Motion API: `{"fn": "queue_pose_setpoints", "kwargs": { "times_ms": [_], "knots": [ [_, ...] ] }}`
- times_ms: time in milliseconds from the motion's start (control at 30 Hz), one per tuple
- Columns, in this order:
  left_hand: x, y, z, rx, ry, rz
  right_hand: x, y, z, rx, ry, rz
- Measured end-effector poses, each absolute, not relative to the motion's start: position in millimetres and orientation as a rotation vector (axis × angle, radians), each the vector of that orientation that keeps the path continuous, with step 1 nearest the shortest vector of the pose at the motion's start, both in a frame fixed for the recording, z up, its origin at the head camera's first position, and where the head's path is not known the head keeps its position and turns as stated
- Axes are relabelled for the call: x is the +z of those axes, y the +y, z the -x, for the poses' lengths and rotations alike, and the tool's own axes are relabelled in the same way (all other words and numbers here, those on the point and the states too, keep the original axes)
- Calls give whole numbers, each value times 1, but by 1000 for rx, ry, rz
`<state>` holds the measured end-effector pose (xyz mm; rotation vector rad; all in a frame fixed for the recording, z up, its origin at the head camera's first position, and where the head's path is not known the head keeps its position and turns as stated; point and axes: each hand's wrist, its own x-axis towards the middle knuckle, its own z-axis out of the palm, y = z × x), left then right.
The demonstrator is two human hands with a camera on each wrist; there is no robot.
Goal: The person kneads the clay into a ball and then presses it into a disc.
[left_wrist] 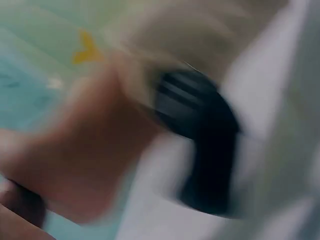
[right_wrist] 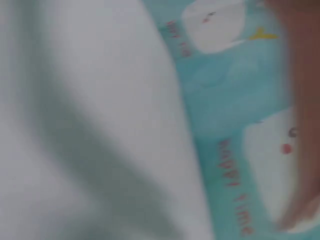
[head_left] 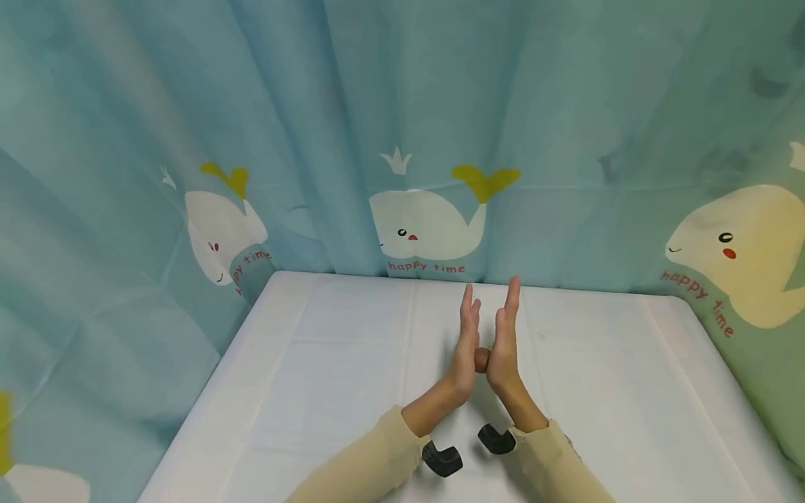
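A small brown ball [head_left: 482,360], rounded and of unclear material, sits between the two palms. My left hand [head_left: 464,353] presses it from the left with straight fingers pointing up and away. On the other side my right hand [head_left: 504,349] lies flat against it, fingers straight too. The fingertips of both hands stand apart above the ball. Blurred in the left wrist view, the ball [left_wrist: 26,202] looks dark at the lower left, between the palms. The right wrist view has only a smeared strip of hand [right_wrist: 309,95] at its right edge; the ball is hidden there.
Under the hands is a table with a white cover [head_left: 339,356]. A blue-green curtain [head_left: 302,126] printed with whales hangs behind and beside it. Black wrist devices [head_left: 442,460] stick out from both beige sleeves [head_left: 371,461].
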<state>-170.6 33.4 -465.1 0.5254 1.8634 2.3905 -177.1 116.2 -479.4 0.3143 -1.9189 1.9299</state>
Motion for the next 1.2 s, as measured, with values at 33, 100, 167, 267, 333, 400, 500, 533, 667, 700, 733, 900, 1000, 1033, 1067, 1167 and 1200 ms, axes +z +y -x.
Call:
{"fn": "queue_pose_setpoints", "kwargs": {
  "times_ms": [33,100,167,267,333,400,500,533,667,700,733,900,1000,1033,1067,1167,1200],
  "knots": [
    [-461,32,172,2412,1823,-515,-484,116,177,1957,-1921,-309],
    [-455,29,177,2452,1778,-503,-492,111,172,2025,-1922,-309],
    [-453,26,184,2477,1805,-490,-495,104,164,2063,-1929,-337],
    [-459,23,195,2475,1945,-480,-487,94,154,2043,-1938,-407],
    [-467,24,198,2445,2025,-478,-477,92,152,2011,-1934,-443],
    [-475,26,196,2410,2049,-497,-469,96,157,1976,-1935,-444],
    [-478,31,185,2383,1955,-514,-465,105,172,1917,-1955,-413],
    [-475,32,181,2396,1895,-515,-467,109,178,1904,-1959,-400],
    [-455,30,176,2482,1712,-473,-485,119,190,1891,-1997,-369],
    [-450,29,176,2506,1687,-471,-492,119,190,1907,-2001,-361],
    [-447,28,177,2526,1682,-475,-497,117,187,1932,-2000,-364],
    [-454,26,191,2488,1939,-640,-500,99,163,2032,-1928,-435],
    [-468,28,194,2395,2089,-689,-483,98,158,2112,-1838,-486],
    [-472,28,192,2363,2111,-695,-477,100,159,2135,-1824,-487],
    [-474,29,190,2347,2109,-696,-472,102,162,2158,-1812,-483],
    [-477,31,183,2329,2053,-683,-466,109,173,2183,-1823,-408],
    [-475,31,181,2333,2031,-683,-467,111,177,2167,-1845,-379]
  ]
}}
